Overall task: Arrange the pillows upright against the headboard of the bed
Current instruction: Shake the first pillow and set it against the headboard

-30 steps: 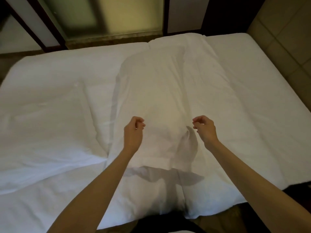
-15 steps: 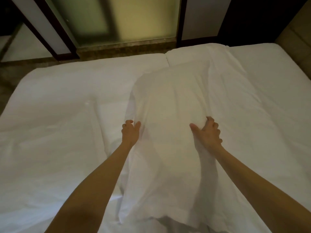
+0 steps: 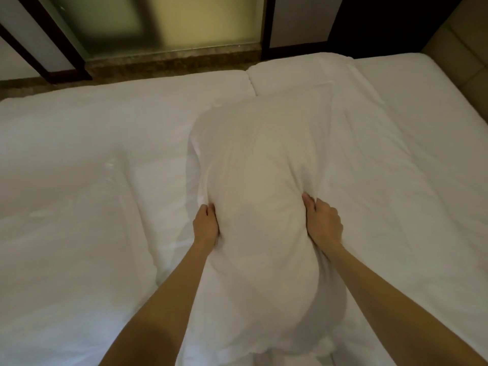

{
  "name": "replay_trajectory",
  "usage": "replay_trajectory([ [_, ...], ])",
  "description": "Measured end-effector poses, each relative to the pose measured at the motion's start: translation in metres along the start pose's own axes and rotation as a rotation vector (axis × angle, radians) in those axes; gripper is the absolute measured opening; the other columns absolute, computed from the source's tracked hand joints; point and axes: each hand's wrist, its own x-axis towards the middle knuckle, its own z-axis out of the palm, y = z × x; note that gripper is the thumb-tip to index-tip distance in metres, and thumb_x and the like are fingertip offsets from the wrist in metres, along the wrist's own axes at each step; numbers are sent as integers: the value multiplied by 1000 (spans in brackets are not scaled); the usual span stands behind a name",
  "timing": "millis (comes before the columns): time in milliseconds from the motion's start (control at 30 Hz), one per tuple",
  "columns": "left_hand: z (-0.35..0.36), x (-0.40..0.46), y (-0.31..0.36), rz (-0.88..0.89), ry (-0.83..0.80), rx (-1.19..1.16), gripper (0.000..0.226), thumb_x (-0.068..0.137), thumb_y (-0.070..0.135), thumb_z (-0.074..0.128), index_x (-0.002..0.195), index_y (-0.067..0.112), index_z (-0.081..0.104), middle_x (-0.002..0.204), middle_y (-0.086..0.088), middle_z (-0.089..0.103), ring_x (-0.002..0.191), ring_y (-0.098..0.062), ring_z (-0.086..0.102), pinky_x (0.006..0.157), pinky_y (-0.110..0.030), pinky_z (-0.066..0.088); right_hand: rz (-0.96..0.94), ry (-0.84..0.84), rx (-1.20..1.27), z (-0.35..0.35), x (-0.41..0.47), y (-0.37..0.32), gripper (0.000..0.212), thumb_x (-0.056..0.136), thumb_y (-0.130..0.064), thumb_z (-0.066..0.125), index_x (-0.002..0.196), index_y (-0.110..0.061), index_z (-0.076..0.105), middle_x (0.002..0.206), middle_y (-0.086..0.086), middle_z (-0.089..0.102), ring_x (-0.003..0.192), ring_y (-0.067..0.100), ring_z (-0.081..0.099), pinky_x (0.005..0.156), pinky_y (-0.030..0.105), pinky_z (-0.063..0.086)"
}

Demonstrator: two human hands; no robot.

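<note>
The white pillow point(image 3: 261, 196) lies lengthwise across the middle of the bed point(image 3: 79, 180), on top of the white duvet, its far end reaching toward the edge nearest the frosted glass partition point(image 3: 169, 19) and its near end toward the person. What has changed within the last second is the grip: the hands, which hung loosely curled above the pillow and then came down flat on its flanks, are now dug into it. The left hand point(image 3: 206, 225) has its fingers closed round the pillow's left side, and the right hand point(image 3: 322, 223) has its fingers sunk into the right side, so the filling is pinched to a waist between them and creases fan out from each hold. Both hands therefore have firm hold of the pillow, and it looks bunched and perhaps slightly raised off the duvet, though I cannot tell for certain. This suggests the pick-up is under way, with the carrying and standing upright not yet done. The padded panel point(image 3: 464, 40) at the right edge is probably the headboard, well apart from the pillow.
</note>
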Motion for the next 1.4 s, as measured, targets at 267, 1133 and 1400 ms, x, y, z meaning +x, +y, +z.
replay_trajectory([
  [267,-5,-38,24,-29,182,-219,28,94,23,36,70,11,39,72,-1,44,67,-17,39,61,-30,35,-16,157,150,-43,-10,13,59,96,-53,32,82,-3,61,82,14,63,77,32,59,65,35,42],
  [1133,183,-361,137,278,168,-343,30,93,18,35,63,15,30,68,0,37,73,-19,36,69,-35,33,-322,484,707,-372,-63,232,55,96,-37,49,48,-20,29,46,-3,34,47,12,32,52,31,29],
  [1400,279,-433,171,311,139,-401,35,94,19,36,60,17,29,64,0,35,59,-15,32,68,-33,31,-390,552,695,-472,-38,299,55,96,-35,49,50,-17,25,48,-1,31,51,16,30,54,34,28],
])
